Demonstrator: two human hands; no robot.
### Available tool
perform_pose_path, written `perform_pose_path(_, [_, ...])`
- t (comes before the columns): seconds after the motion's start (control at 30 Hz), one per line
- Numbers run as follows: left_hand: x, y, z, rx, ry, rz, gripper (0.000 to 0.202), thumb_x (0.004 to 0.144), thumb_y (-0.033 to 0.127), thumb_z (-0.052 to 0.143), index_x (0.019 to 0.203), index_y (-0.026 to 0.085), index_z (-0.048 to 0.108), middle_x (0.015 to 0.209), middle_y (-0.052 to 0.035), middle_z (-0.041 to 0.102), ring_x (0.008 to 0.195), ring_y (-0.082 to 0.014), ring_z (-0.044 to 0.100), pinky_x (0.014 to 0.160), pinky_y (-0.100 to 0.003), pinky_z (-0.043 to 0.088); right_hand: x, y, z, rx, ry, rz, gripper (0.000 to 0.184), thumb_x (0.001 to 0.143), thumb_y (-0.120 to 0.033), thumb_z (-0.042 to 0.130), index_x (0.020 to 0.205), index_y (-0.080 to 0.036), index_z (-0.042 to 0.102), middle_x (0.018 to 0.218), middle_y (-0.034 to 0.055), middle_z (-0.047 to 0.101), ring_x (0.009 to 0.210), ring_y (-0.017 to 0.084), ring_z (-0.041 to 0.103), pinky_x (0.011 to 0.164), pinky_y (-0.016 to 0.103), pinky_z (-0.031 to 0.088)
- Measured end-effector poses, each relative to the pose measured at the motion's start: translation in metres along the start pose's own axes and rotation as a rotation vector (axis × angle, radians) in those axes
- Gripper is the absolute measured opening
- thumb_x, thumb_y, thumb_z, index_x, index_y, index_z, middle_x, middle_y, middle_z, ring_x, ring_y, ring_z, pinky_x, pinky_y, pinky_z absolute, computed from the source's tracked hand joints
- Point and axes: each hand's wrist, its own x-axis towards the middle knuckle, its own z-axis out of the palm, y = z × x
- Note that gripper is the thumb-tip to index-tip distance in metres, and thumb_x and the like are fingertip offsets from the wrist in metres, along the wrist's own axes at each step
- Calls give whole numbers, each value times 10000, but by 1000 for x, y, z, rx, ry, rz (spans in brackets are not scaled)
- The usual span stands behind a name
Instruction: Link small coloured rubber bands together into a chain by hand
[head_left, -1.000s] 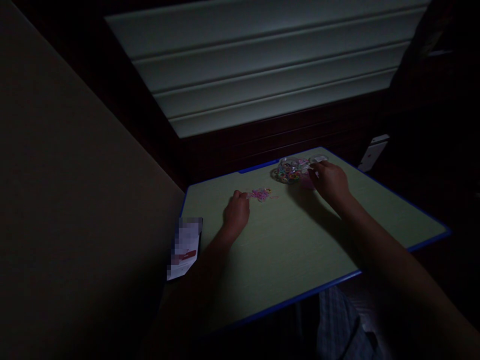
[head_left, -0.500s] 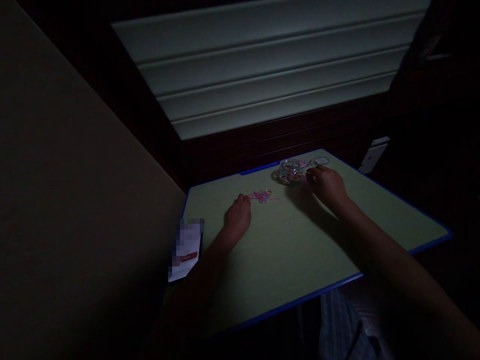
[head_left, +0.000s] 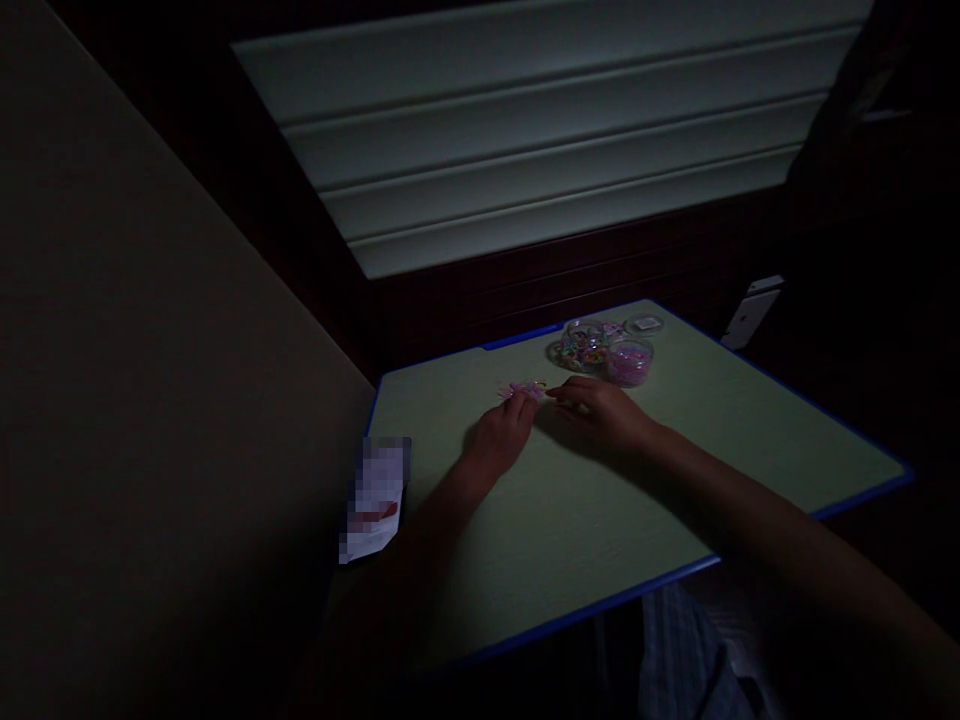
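Note:
In the dim head view, a small pile of thin pink bands (head_left: 511,388), with a yellowish bit at its right, lies on the pale green tabletop (head_left: 480,560). My left hand (head_left: 501,435) is at the pile's near edge, fingers pressed together; what they pinch is too small to make out. Just right of the pile, my right hand (head_left: 606,414) reaches leftward with thumb and fingers slightly apart, nothing visible between them. Behind it stands a clear round tub holding pink bands (head_left: 630,363).
A clear container of multicoloured bands (head_left: 583,346) and a round clear lid (head_left: 644,325) are at the table's far edge. A phone (head_left: 379,495) lies at the left edge. A white device (head_left: 752,315) stands beyond the right edge. Walls close in left and behind.
My right hand has moved left and nearer from the tub to the pile, uncovering the tub of pink bands. My left hand has shifted right, onto the pile's near edge.

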Motion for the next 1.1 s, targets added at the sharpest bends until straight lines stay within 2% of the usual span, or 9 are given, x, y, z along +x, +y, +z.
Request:
perform_pose_path(0.13, [-2, 1, 1, 63, 77, 109, 328, 943, 172, 244, 1169, 188, 482, 1114, -104, 556, 898, -165, 599, 727, -269, 493, -1, 1, 0, -71, -14, -18, 286, 871, -235, 484, 1098, -156, 639, 937, 101, 651, 828, 153, 596, 714, 242, 424])
perform_pose_path(0.27, [-1, 2, 3, 130, 229, 218, 260, 925, 153, 324, 1087, 179, 526, 993, -83, 609, 826, -155, 608, 673, -261, 503, 0, 5, 0, -71, -8, -51, 253, 876, -223, 481, 1042, -147, 657, 872, 92, 653, 771, 139, 592, 676, 225, 410])
perform_pose_path(0.37, [-1, 2, 4, 174, 338, 266, 226, 911, 141, 364, 1049, 171, 540, 943, -71, 623, 779, -154, 611, 628, -260, 504, 0, 3, 0, -84, -41, -70, 226, 879, -218, 471, 946, -140, 672, 823, 83, 646, 750, 138, 581, 662, 223, 397])
perform_pose_path(0.43, [-1, 1, 5, 190, 362, 275, 217, 904, 136, 380, 1046, 174, 540, 945, -67, 626, 779, -150, 612, 626, -252, 503, 0, 2, 1, -88, -48, -75, 219, 877, -209, 466, 919, -142, 670, 819, 80, 644, 752, 140, 575, 666, 227, 390])
perform_pose_path(0.6, [-1, 1, 6, 170, 342, 261, 215, 906, 146, 380, 1052, 176, 534, 951, -71, 618, 783, -144, 609, 643, -251, 503, 0, 2, 0, -75, -37, -78, 235, 878, -219, 464, 1005, -142, 647, 850, 80, 644, 744, 133, 565, 661, 228, 373])
perform_pose_path(0.8, [-1, -1, 7, 133, 339, 269, 219, 897, 128, 383, 1046, 178, 536, 953, -68, 611, 795, -151, 604, 646, -254, 492, 0, 3, 0, -118, -50, -96, 244, 897, -249, 437, 891, -139, 655, 791, 75, 620, 722, 128, 538, 644, 229, 341])
perform_pose_path(1.1, [-1, 0, 5, 98, 200, 205, 266, 920, 146, 327, 1096, 189, 521, 1044, -83, 591, 867, -167, 599, 699, -272, 479, 1, 5, -4, -234, -92, -50, 243, 883, -230, 438, 866, -139, 662, 770, 68, 619, 688, 122, 528, 616, 230, 310])
